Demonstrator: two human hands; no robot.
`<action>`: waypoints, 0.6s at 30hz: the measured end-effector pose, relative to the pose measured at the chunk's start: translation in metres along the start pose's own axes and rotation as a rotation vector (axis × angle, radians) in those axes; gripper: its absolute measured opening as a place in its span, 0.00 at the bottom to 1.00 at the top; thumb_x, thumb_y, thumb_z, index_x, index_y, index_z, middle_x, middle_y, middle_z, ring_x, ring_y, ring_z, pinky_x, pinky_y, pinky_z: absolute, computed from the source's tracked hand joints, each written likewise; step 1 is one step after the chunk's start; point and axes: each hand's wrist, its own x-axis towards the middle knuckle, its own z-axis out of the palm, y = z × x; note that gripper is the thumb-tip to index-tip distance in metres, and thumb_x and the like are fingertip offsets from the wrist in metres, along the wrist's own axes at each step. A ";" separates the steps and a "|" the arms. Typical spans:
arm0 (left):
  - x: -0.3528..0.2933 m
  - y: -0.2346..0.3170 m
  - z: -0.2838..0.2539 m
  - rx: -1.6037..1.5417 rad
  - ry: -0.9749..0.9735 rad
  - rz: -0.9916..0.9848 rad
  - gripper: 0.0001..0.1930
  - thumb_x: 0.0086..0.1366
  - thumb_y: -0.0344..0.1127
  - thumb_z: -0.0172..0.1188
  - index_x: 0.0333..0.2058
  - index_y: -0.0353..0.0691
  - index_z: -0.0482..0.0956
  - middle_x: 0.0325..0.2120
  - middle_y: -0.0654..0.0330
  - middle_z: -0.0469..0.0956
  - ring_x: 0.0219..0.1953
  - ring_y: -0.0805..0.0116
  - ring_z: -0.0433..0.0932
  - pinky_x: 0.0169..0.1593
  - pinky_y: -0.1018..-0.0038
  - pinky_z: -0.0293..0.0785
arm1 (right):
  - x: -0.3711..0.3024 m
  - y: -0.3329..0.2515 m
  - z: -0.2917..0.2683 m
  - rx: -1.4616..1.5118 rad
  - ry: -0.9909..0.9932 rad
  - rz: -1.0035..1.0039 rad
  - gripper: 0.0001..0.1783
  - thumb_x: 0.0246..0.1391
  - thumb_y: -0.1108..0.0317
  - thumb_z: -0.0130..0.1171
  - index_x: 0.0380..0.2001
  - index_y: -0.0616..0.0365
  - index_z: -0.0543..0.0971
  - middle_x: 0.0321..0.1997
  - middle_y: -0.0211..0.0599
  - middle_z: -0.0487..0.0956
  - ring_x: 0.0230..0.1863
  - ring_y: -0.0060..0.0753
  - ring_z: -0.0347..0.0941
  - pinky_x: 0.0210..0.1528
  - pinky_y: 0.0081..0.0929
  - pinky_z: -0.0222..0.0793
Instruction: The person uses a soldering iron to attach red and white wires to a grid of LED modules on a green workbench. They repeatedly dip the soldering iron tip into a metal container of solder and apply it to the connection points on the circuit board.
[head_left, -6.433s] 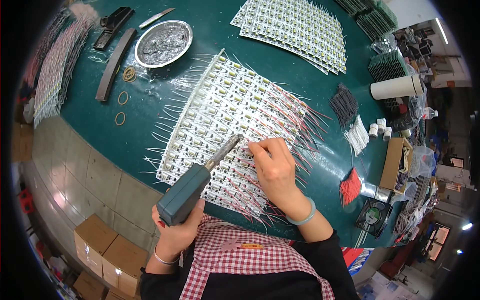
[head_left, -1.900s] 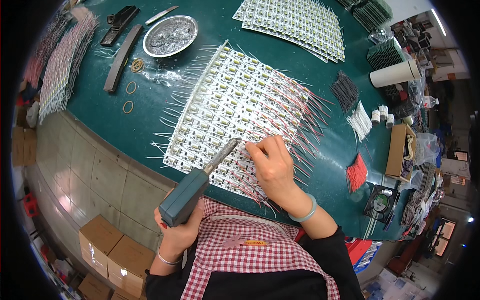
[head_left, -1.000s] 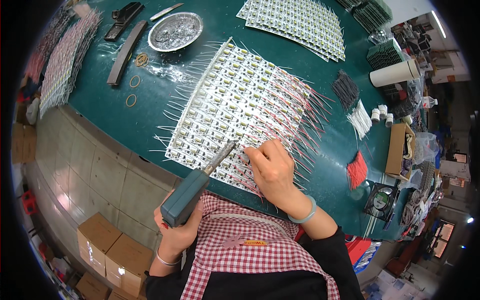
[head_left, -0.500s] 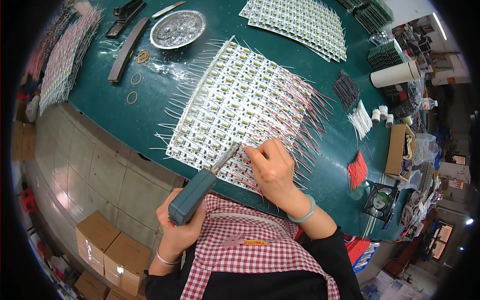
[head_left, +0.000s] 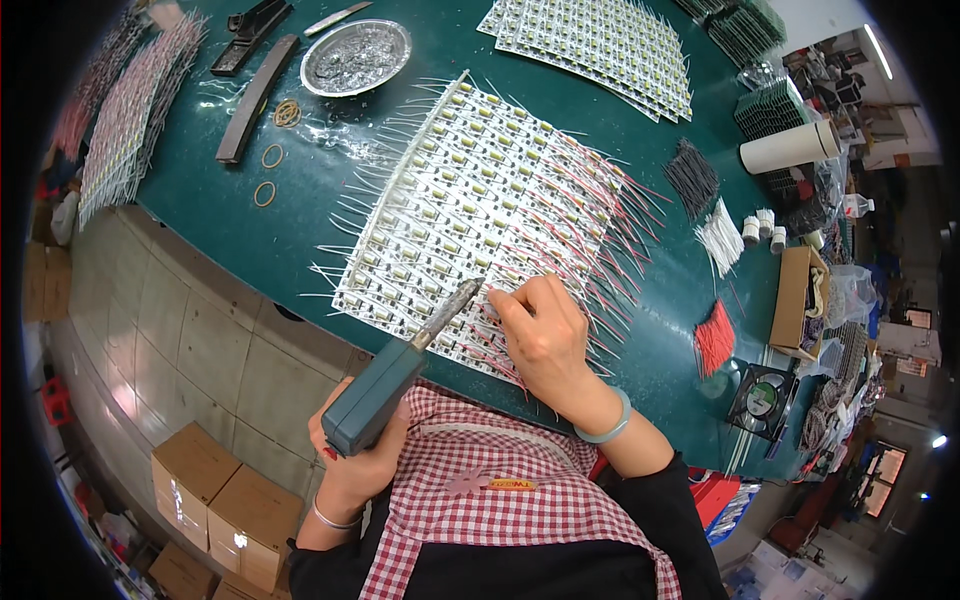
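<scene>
My left hand [head_left: 365, 440], lower left of centre, grips a green soldering gun [head_left: 372, 397], tip over the circuit-board panel [head_left: 440, 215] at frame centre. My right hand [head_left: 545, 330] pinches closed beside it; what it holds I cannot tell.

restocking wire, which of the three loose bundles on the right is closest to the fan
The red bundle, just above and left of the black fan; the white bundle and black bundle lie farther up the picture.

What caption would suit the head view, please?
Left hand holds a soldering iron over circuit boards; right hand near the tip.
</scene>
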 end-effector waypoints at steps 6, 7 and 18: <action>-0.003 -0.001 -0.001 -0.067 0.004 -0.021 0.11 0.55 0.20 0.70 0.38 0.27 0.84 0.31 0.55 0.83 0.29 0.70 0.81 0.34 0.76 0.77 | -0.001 0.000 -0.001 -0.022 -0.007 -0.002 0.14 0.43 0.76 0.63 0.37 0.59 0.83 0.28 0.33 0.71 0.31 0.36 0.69 0.30 0.32 0.66; -0.004 -0.002 -0.001 -0.078 0.007 -0.029 0.11 0.55 0.20 0.70 0.38 0.27 0.84 0.31 0.55 0.83 0.30 0.70 0.81 0.35 0.76 0.77 | 0.000 -0.001 -0.001 -0.016 -0.003 0.005 0.14 0.43 0.77 0.63 0.37 0.59 0.83 0.28 0.33 0.71 0.32 0.36 0.69 0.30 0.32 0.66; -0.014 -0.001 -0.009 -0.027 0.022 -0.033 0.11 0.55 0.21 0.71 0.38 0.26 0.84 0.33 0.53 0.84 0.31 0.69 0.83 0.36 0.75 0.77 | -0.004 -0.015 -0.008 0.055 0.002 -0.008 0.13 0.44 0.79 0.64 0.37 0.59 0.83 0.28 0.34 0.69 0.32 0.39 0.69 0.33 0.35 0.66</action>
